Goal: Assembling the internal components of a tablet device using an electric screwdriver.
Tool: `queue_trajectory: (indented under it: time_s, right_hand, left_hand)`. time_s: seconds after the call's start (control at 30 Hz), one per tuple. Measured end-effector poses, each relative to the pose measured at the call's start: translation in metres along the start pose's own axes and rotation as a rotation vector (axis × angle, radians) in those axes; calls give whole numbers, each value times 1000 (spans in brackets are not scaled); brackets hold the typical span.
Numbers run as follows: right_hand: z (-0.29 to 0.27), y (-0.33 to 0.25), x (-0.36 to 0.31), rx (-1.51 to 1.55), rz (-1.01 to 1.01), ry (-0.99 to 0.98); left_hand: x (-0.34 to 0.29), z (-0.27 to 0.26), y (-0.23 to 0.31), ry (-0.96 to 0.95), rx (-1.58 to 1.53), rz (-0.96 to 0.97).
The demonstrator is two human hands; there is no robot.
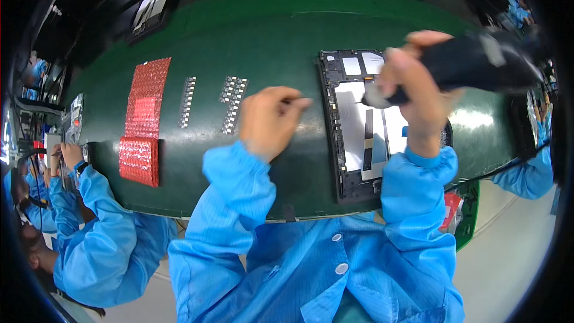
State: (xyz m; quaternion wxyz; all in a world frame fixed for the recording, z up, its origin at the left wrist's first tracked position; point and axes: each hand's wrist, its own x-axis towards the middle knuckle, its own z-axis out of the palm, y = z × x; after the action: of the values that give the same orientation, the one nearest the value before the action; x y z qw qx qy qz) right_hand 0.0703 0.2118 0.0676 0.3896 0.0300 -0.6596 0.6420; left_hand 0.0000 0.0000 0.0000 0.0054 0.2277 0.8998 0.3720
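My right hand (421, 93) is wrapped round a black electric screwdriver (469, 63), held tilted with its pale nose and thin tip toward the left. The tip is over the upper part of an opened tablet (350, 113), which has a black frame and silver-white panels inside. Left of the tablet, my left hand (268, 118) hovers with thumb and fingertips pressed together; whatever they may hold is too small to make out. Beside that hand lie short strips of small black-and-white parts (234, 104) on the green mat. Both hands are somewhat blurred.
Another narrow strip of parts (187, 103) and red bubble wrap (143, 116) lie to the left on the green-covered table (287, 42). A dark framed panel (153, 7) is at the far left. A co-worker in blue (116, 233) works at the left edge. A green tray (469, 218) stands below right.
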Motion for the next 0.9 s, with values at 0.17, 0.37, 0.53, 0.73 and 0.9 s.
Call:
queue_trajectory:
  time_s: [0.17,0.37,0.53,0.73,0.9]
  right_hand:
    - [-65,-28,-4,36,-52,141]
    - [-123,-18,-20,70,35,211]
    - [-139,-16,-32,-26,11,270]
    - [-147,-7,-37,1,-5,245]
    - [-149,-6,-41,3,-16,243]
  left_hand:
    - [-9,-18,-38,166,543,81]
    - [-6,-18,-31,-188,431,308]
    - [2,-22,-20,-175,253,297]
    - [11,-26,-16,-226,210,236]
    - [9,-22,-26,-222,-37,-81]
